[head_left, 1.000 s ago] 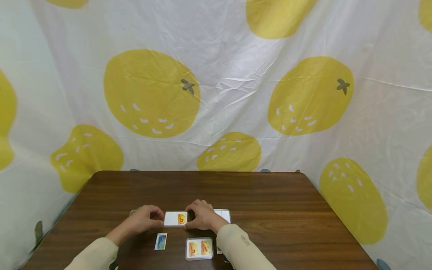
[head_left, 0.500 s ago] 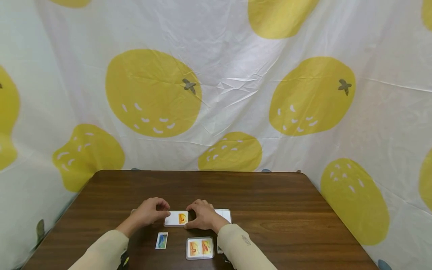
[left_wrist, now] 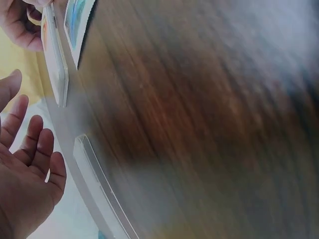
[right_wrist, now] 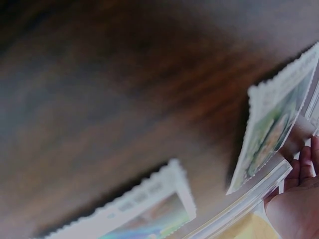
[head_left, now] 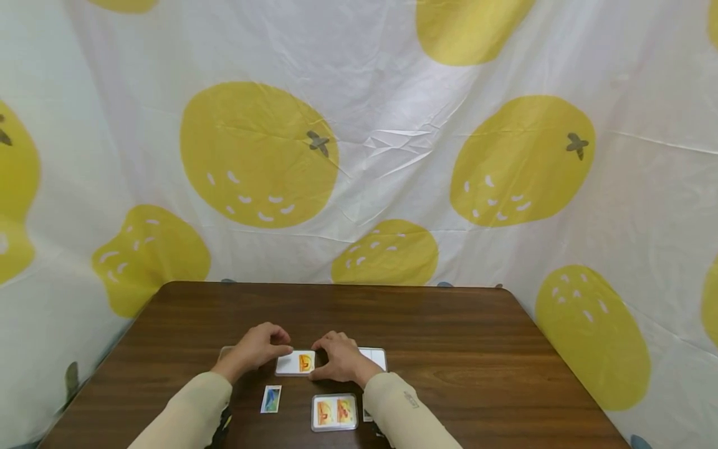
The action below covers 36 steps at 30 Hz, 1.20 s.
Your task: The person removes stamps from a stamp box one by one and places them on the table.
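A clear stamp case with a white insert and one orange stamp lies in front of both hands. My right hand pinches its right end between thumb and fingers. My left hand is beside its left end. In the left wrist view, the left hand has spread, loosely bent fingers and holds nothing, apart from the case. Nearer me lie a blue-green stamp and a second case with two orange stamps. Perforated stamps also appear in the right wrist view.
Another white-backed case sits behind the right wrist. One more clear case lies by the left hand, mostly hidden in the head view. A stamp is partly covered by the right sleeve. Beyond the brown table hangs a fruit-patterned curtain.
My left hand has lifted from the case's left end, moving farther from me and to the right. The right hand keeps its grip, and the case stays in place.
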### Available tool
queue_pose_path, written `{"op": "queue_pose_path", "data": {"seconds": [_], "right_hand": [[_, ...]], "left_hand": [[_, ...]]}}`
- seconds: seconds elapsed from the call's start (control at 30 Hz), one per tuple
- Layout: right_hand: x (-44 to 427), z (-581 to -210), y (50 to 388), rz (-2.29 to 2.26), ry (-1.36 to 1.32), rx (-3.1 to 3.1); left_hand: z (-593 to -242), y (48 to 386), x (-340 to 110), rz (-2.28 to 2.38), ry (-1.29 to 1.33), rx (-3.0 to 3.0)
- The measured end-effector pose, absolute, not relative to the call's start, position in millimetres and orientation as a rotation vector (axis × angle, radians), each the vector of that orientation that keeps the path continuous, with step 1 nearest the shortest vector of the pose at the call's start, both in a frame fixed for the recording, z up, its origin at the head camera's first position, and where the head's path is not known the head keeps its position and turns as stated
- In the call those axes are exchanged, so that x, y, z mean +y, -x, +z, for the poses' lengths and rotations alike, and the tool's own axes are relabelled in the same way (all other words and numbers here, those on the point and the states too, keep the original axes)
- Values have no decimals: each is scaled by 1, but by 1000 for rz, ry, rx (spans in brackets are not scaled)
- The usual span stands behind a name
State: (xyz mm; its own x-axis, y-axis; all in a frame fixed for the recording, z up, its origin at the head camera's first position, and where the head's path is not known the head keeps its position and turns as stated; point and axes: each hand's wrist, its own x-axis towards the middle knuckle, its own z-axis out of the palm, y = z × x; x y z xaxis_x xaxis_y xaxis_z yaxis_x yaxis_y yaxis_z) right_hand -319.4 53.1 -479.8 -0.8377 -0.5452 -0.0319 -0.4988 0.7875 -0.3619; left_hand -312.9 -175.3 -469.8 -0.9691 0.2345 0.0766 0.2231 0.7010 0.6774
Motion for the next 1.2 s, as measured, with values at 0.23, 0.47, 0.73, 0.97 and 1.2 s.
{"op": "queue_pose_path", "data": {"seconds": [0.23,0.47,0.73,0.97,1.2], "right_hand": [[53,-481,319,-519,827,2852],[53,-480,319,-510,832,2849],[53,-479,318,-513,815,2843],[53,-480,318,-509,824,2857],[53,-480,318,-516,822,2856]], "left_hand": [[-473,317,-167,1122,-430,2884],[-479,322,-162,1106,-476,2864],[-484,324,-157,1059,-448,2861],[-482,322,-155,987,-426,2881],[-482,323,-155,940,-458,2898]]}}
